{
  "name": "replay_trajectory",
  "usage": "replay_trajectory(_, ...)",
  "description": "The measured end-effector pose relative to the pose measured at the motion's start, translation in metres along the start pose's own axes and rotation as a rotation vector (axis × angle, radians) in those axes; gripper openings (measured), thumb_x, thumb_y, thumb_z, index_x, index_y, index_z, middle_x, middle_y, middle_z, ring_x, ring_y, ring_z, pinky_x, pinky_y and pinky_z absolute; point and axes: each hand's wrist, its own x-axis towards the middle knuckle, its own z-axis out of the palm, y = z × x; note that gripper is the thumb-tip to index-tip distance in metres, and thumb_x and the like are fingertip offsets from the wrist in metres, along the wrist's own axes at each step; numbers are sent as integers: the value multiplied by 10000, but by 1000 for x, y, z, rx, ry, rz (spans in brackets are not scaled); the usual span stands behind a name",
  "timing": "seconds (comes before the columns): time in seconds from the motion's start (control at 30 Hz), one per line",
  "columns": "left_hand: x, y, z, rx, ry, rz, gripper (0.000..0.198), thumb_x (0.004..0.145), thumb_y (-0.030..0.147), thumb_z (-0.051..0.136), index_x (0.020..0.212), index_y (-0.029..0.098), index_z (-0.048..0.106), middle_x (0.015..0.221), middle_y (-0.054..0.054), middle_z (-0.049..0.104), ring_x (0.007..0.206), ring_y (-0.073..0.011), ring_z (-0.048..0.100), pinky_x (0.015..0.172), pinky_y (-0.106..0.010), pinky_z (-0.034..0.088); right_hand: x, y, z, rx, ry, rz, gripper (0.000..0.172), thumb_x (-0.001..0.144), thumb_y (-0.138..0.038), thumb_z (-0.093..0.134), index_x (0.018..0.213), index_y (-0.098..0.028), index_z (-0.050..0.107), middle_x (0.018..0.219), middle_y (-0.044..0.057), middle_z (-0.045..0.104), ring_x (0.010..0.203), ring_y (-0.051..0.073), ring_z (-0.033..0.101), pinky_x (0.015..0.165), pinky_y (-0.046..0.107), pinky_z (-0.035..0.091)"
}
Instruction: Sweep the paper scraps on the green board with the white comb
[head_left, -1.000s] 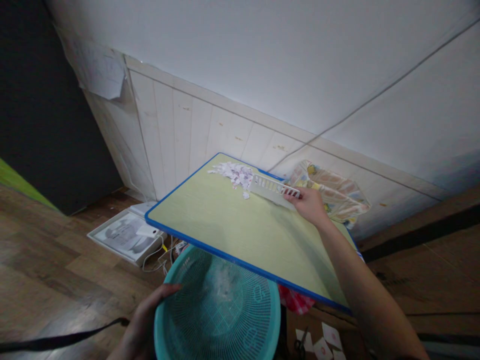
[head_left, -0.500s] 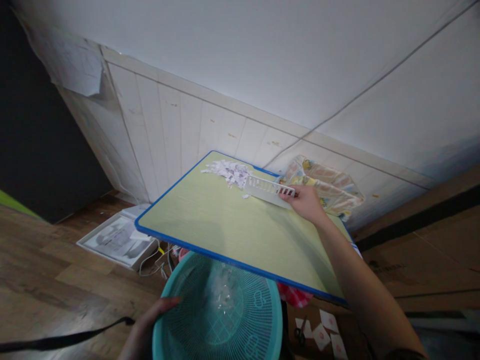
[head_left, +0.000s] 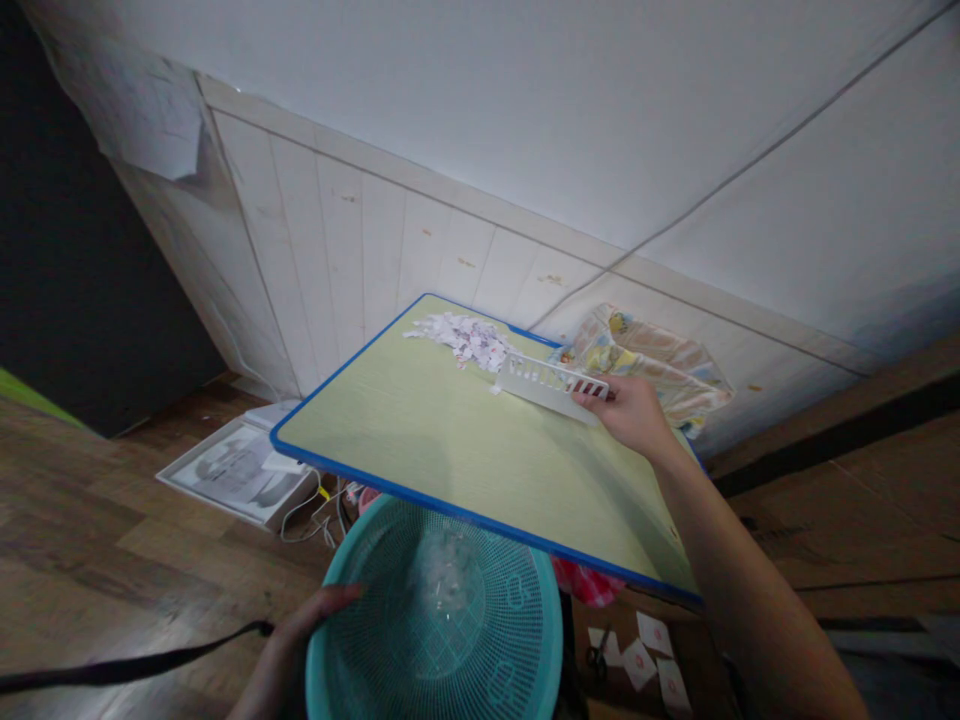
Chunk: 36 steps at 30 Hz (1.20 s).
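Observation:
My right hand (head_left: 634, 412) grips one end of a white slotted plastic tray (head_left: 550, 384) standing on edge on a pale green table top with a blue rim (head_left: 420, 440). Just beyond the tray lies a heap of torn paper scraps (head_left: 463, 336) at the table's far side. My left hand (head_left: 296, 650) holds the rim of a teal mesh basket (head_left: 442, 620) below the table's near edge. A few scraps lie inside the basket.
A patterned plastic bag (head_left: 660, 365) lies at the table's far right against the white panelled wall. On the wooden floor sit a flat white box (head_left: 232, 470), tangled cables (head_left: 315, 515) and paper cards (head_left: 645, 660). A black strap (head_left: 127, 665) crosses the lower left.
My right hand and the white tray have shifted slightly right, away from the scrap heap. The basket stays under the table edge.

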Motion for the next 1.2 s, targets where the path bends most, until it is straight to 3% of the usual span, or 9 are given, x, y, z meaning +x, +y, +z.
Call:
replay_trajectory(0.17,4,-1,-4,8,5,0,724,690,123,843,1393,133,672,682,-65,847,779,-390,819,699,-421,675,0,0,-10,-81,34,4,302,846,-412,641,863,-162,810,631,40,696,575,205,598,562,300,364)
replay_trajectory(0.3,3,-1,-3,4,-8,-28,687,717,136,828,1386,124,671,712,-76,854,724,-376,820,660,-412,677,-2,0,-12,-74,-13,-4,302,851,-411,636,870,-164,809,667,45,719,584,207,607,563,301,365)
replay_trajectory(0.43,1,-1,-1,25,0,7,693,719,122,823,1392,122,657,707,-70,853,715,-368,819,668,-416,677,-1,-2,-11,-97,40,2,317,860,-404,621,883,-154,815,642,46,697,579,205,598,565,301,361)
replay_trajectory(0.67,1,-1,-1,38,-12,21,649,723,154,827,1350,107,666,687,-69,847,762,-374,822,743,-436,675,-8,-7,4,18,21,-14,272,844,-381,657,891,-170,821,684,46,733,604,207,617,573,296,395)
replay_trajectory(0.93,0,5,1,-15,6,25,499,741,105,791,1237,84,742,666,-76,840,670,-324,816,561,-320,647,-6,0,30,239,94,48,317,838,-394,683,949,-135,828,728,41,750,618,195,620,606,303,446)
replay_trajectory(1.07,1,5,1,7,0,32,598,726,119,796,1309,29,696,739,-132,855,709,-361,817,621,-389,670,-7,-5,45,252,50,18,322,835,-389,682,964,-140,840,697,38,756,587,196,626,580,303,442)
replay_trajectory(1.2,2,6,2,-5,-9,47,499,738,98,761,1237,85,751,687,-88,846,619,-325,806,636,-390,676,-25,-16,41,313,9,-16,272,848,-363,703,979,-171,843,813,52,811,669,216,708,623,305,501)
